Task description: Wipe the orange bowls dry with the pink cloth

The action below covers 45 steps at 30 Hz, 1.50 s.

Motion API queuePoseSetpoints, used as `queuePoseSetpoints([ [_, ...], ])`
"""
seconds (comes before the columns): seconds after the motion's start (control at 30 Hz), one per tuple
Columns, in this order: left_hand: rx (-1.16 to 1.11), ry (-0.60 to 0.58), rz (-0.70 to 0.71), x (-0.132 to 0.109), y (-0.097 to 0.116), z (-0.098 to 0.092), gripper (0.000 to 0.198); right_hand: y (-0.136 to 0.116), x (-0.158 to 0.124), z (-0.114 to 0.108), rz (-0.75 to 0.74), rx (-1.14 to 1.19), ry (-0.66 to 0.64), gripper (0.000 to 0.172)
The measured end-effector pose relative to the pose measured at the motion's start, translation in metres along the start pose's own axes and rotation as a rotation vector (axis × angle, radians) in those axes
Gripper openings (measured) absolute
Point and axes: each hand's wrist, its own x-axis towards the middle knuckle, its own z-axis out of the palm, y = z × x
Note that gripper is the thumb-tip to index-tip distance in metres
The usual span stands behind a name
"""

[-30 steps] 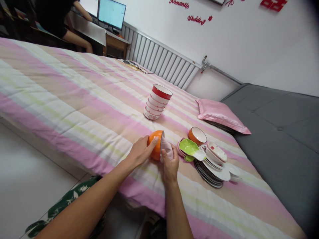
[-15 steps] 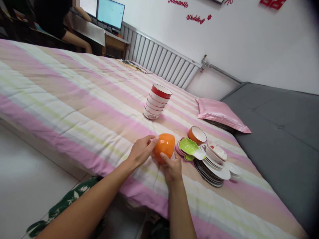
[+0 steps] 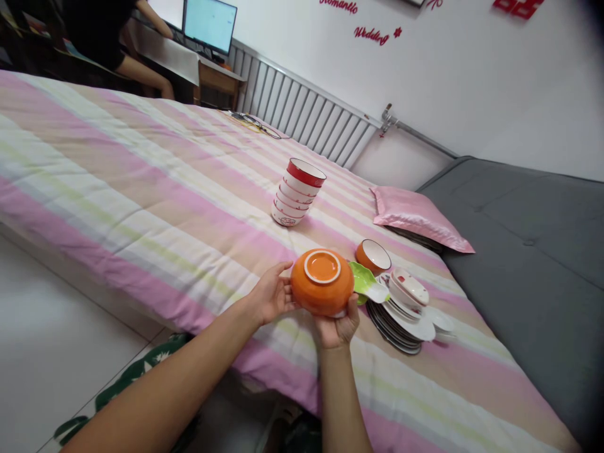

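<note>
I hold an orange bowl (image 3: 322,289) upside down above the striped bed cover, its white foot ring facing up. My left hand (image 3: 270,296) grips its left side with fingers curled round the wall. My right hand (image 3: 337,327) supports it from below, with a bit of white cloth showing under the rim. Just right of the bowl lie a green leaf-shaped dish (image 3: 365,283) and a second orange bowl (image 3: 373,257) with a white inside.
A stack of red-rimmed white bowls (image 3: 296,192) stands further back on the bed. A pile of plates and small dishes (image 3: 404,311) lies to the right. A pink pillow (image 3: 419,219) and grey mattress (image 3: 528,251) are beyond. A person sits at a desk with monitors (image 3: 210,25) far left.
The orange bowl went from lying on its side with the cloth inside it to bottom-up, raised slightly, with my right hand now under it.
</note>
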Motion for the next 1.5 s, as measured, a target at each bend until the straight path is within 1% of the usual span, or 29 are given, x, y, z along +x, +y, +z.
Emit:
queuePoseSetpoints([
  [0.03,-0.129,-0.014,-0.029,-0.001,0.000,0.001,0.031,0.000,0.000,0.000,0.004,0.006,-0.010,0.055],
  [0.07,-0.219,-0.013,-0.028,-0.002,-0.001,0.003,0.026,0.001,0.000,0.000,0.012,0.015,-0.025,0.055],
  [0.1,-0.275,-0.011,0.009,-0.004,-0.001,0.005,0.022,0.001,-0.001,0.002,0.025,0.028,-0.040,0.054],
  [0.17,-0.372,-0.057,0.114,-0.006,-0.003,0.010,0.015,0.001,-0.003,0.005,0.074,0.061,-0.052,0.051],
  [0.23,-0.498,-0.165,0.182,-0.009,-0.005,0.014,0.017,0.001,-0.005,0.009,0.125,0.103,-0.047,0.046],
  [0.3,-0.563,-0.224,0.201,-0.010,-0.006,0.017,0.021,0.002,-0.006,0.013,0.146,0.146,-0.042,0.041],
  [0.37,-0.575,-0.204,0.207,-0.009,-0.006,0.018,0.023,0.003,-0.006,0.016,0.158,0.168,-0.032,0.035],
  [0.5,-0.578,-0.115,0.234,-0.005,-0.001,0.017,0.023,0.004,-0.006,0.023,0.232,0.207,0.026,0.024],
  [0.57,-0.576,-0.086,0.263,-0.003,0.002,0.016,0.023,0.004,-0.006,0.028,0.302,0.241,0.036,0.024],
  [0.67,-0.556,-0.045,0.349,-0.002,0.004,0.013,0.024,0.002,-0.008,0.034,0.430,0.248,0.017,0.028],
  [0.8,-0.554,0.019,0.456,0.000,0.007,0.006,0.023,0.001,-0.008,0.035,0.539,0.142,-0.022,0.032],
  [0.87,-0.581,0.041,0.494,0.000,0.009,0.002,0.022,0.000,-0.007,0.032,0.567,0.062,-0.039,0.030],
  [0.9,-0.595,0.052,0.516,0.001,0.011,0.001,0.022,0.000,-0.007,0.029,0.556,0.003,-0.029,0.028],
  [0.97,-0.610,0.078,0.566,0.001,0.015,-0.002,0.021,-0.002,-0.004,0.023,0.472,-0.137,0.027,0.026],
  [1.03,-0.614,0.113,0.608,0.001,0.018,-0.004,0.018,-0.004,-0.001,0.017,0.300,-0.258,0.110,0.027],
  [1.1,-0.612,0.136,0.631,0.002,0.018,-0.005,0.015,-0.005,0.002,0.012,0.094,-0.326,0.188,0.034],
  [1.2,-0.609,0.183,0.583,0.007,0.013,-0.003,0.015,-0.005,0.005,0.010,-0.213,-0.419,0.298,0.050],
  [1.27,-0.600,0.238,0.514,0.011,0.006,0.000,0.016,-0.001,0.003,0.012,-0.377,-0.562,0.328,0.055],
  [1.33,-0.560,0.268,0.466,0.014,-0.003,0.003,0.021,0.007,0.000,0.015,-0.532,-0.786,0.305,0.055],
  [1.4,-0.492,0.236,0.428,0.015,-0.013,0.006,0.028,0.016,-0.005,0.019,-0.733,-1.005,0.242,0.050],
  [1.5,-0.425,0.165,0.373,0.015,-0.024,0.009,0.033,0.026,-0.011,0.025,-1.015,-1.225,0.044,0.043],
])
